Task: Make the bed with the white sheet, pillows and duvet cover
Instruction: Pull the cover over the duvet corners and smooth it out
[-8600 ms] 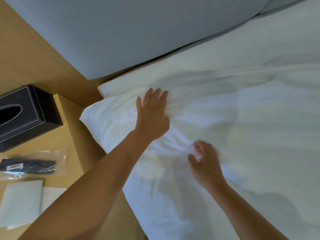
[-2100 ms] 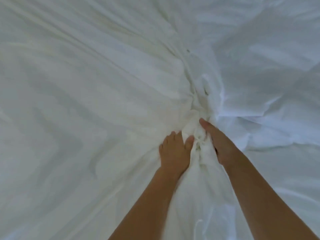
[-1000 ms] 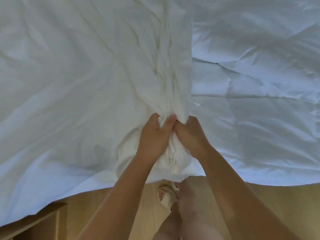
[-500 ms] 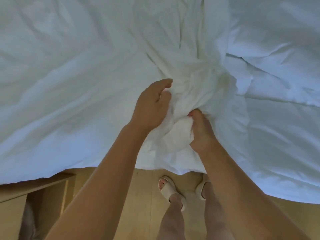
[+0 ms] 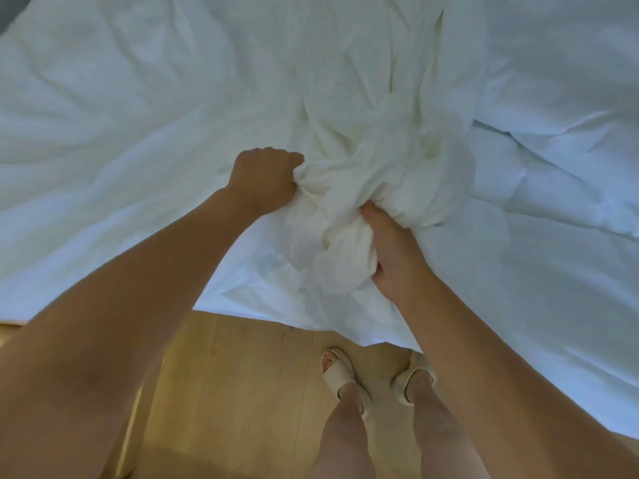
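A white duvet cover point(image 5: 145, 140) lies rumpled across the bed, bunched into a thick wad point(image 5: 349, 209) near the bed's edge. My left hand point(image 5: 264, 181) grips the left side of that wad in a fist. My right hand point(image 5: 394, 257) holds its lower right side, fingers curled into the cloth. To the right lies quilted white bedding point(image 5: 539, 188) with stitched seams. No pillows are in view.
The bedding hangs over the bed's edge point(image 5: 262, 314) above a light wooden floor point(image 5: 235, 392). My feet in pale sandals point(image 5: 340, 371) stand close to the bed. A strip of wooden furniture point(image 5: 7, 328) shows at the left edge.
Over the last second my hands, held together at the wad, moved apart. My left hand opened, then closed into a fist on the cloth further left; my right hand shifted lower on the bunch.
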{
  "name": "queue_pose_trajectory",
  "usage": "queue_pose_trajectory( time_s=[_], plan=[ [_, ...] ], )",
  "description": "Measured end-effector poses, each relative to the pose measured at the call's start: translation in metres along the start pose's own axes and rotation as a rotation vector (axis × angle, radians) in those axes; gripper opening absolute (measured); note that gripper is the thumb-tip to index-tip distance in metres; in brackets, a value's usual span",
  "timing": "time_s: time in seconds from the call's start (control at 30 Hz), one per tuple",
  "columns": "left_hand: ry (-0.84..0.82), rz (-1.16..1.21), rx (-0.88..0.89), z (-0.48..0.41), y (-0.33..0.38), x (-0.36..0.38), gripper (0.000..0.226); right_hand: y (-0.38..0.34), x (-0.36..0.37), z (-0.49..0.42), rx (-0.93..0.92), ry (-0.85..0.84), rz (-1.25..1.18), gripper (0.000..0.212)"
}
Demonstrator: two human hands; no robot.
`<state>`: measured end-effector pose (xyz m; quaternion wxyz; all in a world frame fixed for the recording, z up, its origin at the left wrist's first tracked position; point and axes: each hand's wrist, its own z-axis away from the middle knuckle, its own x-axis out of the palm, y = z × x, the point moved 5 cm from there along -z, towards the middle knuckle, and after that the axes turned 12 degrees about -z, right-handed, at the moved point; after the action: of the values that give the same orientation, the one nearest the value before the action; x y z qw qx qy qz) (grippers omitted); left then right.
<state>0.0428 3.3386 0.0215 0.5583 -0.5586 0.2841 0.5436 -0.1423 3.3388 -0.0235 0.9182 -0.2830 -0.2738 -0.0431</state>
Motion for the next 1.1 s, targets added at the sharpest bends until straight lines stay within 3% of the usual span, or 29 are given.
queue_pose_trajectory(
  time_s=[0.07, 0.17, 0.23, 0.3, 0.33, 0.4, 0.47, 0.53, 0.6, 0.67, 0.8, 0.9, 1.0, 1.1],
  plan=[
    [0.0, 0.048, -0.068, 0.011, -0.022, -0.004, 0.015, -0.006, -0.031, 0.025, 0.039, 0.044, -0.079, 0.028],
    [-0.032, 0.118, -0.207, 0.031, -0.053, -0.003, 0.019, -0.029, -0.114, 0.067, 0.011, 0.138, -0.209, 0.037],
    [-0.142, 0.147, -0.255, 0.041, -0.051, 0.005, 0.021, -0.048, -0.157, 0.086, -0.066, 0.273, -0.105, 0.038],
    [-0.28, 0.185, -0.241, 0.046, -0.027, 0.013, 0.026, -0.052, -0.174, 0.085, -0.087, 0.388, 0.077, 0.021],
    [-0.337, 0.169, -0.218, 0.047, -0.013, 0.014, 0.031, -0.05, -0.174, 0.078, -0.079, 0.405, 0.113, 0.017],
    [-0.409, 0.044, -0.096, 0.049, 0.02, 0.011, 0.061, -0.042, -0.169, 0.063, -0.031, 0.367, 0.1, 0.027],
    [-0.321, -0.061, 0.08, 0.052, 0.063, 0.003, 0.095, -0.037, -0.171, 0.057, -0.001, 0.334, 0.055, 0.039],
    [-0.139, -0.091, 0.277, 0.061, 0.118, -0.009, 0.103, -0.036, -0.176, 0.057, 0.012, 0.299, 0.021, 0.038],
    [-0.06, -0.168, 0.367, 0.058, 0.163, -0.013, 0.101, -0.039, -0.178, 0.057, 0.014, 0.259, 0.01, 0.032],
    [-0.049, -0.253, 0.345, 0.042, 0.19, -0.016, 0.092, -0.044, -0.175, 0.055, 0.003, 0.239, 0.009, 0.026],
    [-0.045, -0.195, 0.443, 0.006, 0.214, -0.026, 0.041, -0.055, -0.161, 0.049, -0.03, 0.206, 0.009, 0.021],
    [0.039, -0.032, 0.268, -0.022, 0.158, -0.047, 0.033, -0.079, -0.176, 0.064, -0.064, 0.22, 0.007, 0.03],
    [0.14, -0.004, 0.025, -0.036, 0.089, -0.078, 0.041, -0.121, -0.216, 0.095, -0.163, 0.161, 0.1, 0.042],
    [0.017, -0.046, 0.014, -0.037, 0.086, -0.085, 0.032, -0.146, -0.255, 0.1, -0.161, 0.196, 0.091, 0.027]
  ],
)
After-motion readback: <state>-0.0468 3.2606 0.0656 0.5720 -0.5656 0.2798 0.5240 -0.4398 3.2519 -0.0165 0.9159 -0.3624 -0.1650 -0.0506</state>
